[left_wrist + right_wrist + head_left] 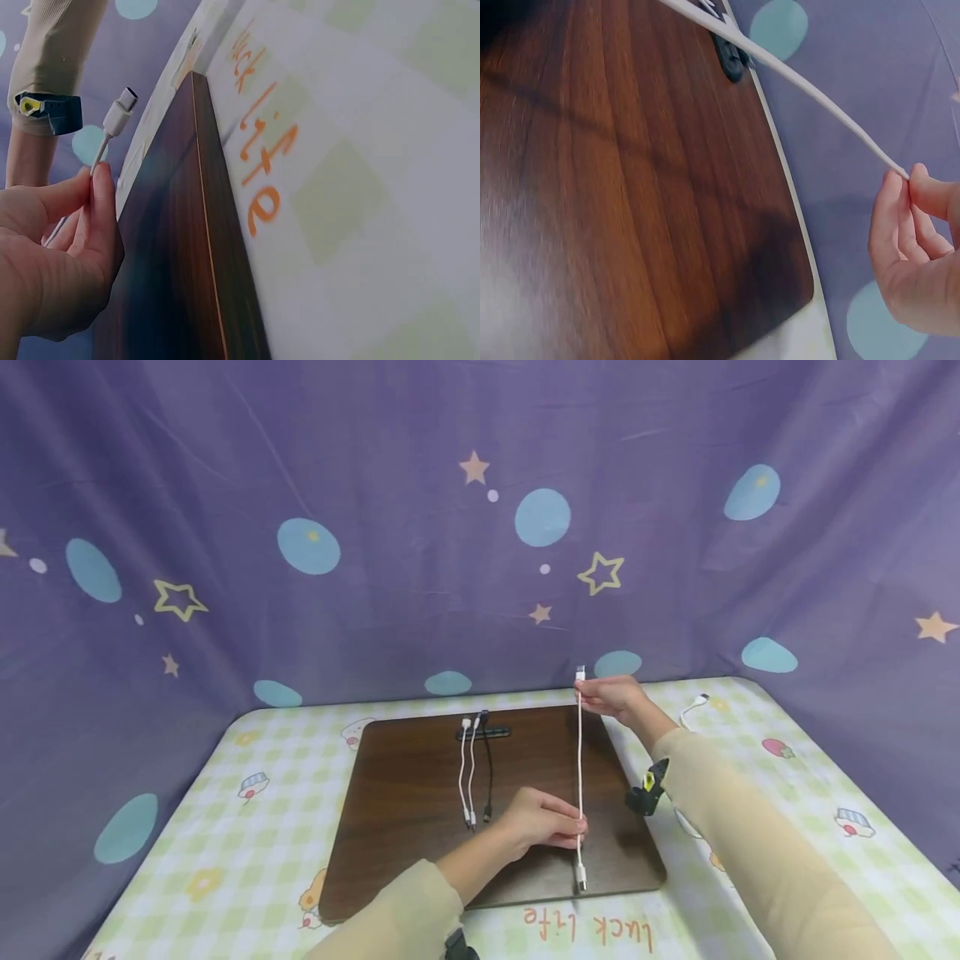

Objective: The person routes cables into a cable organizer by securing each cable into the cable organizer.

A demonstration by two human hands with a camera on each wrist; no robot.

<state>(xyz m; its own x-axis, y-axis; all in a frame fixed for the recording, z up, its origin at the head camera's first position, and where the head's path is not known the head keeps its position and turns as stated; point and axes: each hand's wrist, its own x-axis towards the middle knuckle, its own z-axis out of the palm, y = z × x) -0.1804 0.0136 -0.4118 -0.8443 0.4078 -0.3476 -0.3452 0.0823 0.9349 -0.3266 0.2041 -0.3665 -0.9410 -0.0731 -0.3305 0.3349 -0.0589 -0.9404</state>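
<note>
A white cable (580, 752) is stretched out above the right part of a dark wooden board (420, 860). My right hand (617, 700) pinches it just below its USB plug (580, 673), at the far end. Near the other end my left hand (546, 820) pinches it, with the small connector (581, 878) sticking out toward me. The left wrist view shows that connector (118, 112) above the thumb and finger of my left hand (67, 251). In the right wrist view the cable (810, 88) runs taut to the fingertips of my right hand (922, 247).
On the board's far side is a black holder (501, 732), with two white cables (462, 772) and a short black cable (490, 768) lying side by side toward me. Another white cable (693, 703) lies on the checked tablecloth (285, 827) beyond my right forearm. A purple curtain (390, 527) hangs behind.
</note>
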